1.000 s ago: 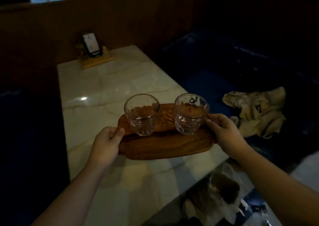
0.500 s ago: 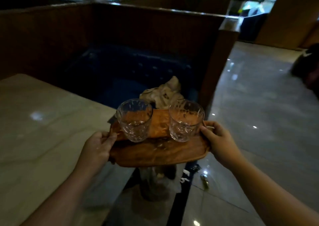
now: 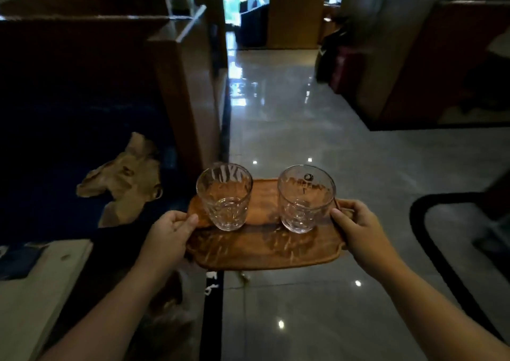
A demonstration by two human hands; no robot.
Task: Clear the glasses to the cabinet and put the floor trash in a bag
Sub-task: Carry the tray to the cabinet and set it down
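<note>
a person carries a wooden tray [image 3: 265,247] out over the glossy floor [image 3: 317,145], level and clear of any surface. the left hand [image 3: 168,232] is closed on the tray's left end, thumb on top of the rim and fingers curled out of sight beneath; the right hand [image 3: 358,227] is closed on the right end in the same way. two clear tumblers stand upright on the tray, well apart from each other: the left glass [image 3: 224,198] just beside the left thumb, the right glass [image 3: 305,198] close to the right thumb. whether either holds liquid cannot be told.

handling, as a judgement: the glasses are rigid, smooth-sided and breakable, and they stand loose on polished wood, so they would likely slide or tip if the tray tilted or jerked. the tray looks stiff and not heavy; a grip at both short ends, as shown, suits it best, keeping the load centred and level. a glass lifted singly is best taken round its lower wall.

a crumpled brown paper [image 3: 124,178] lies on the dark blue seat [image 3: 55,145] at left, and small scraps [image 3: 212,280] lie on the floor below the tray.
</note>
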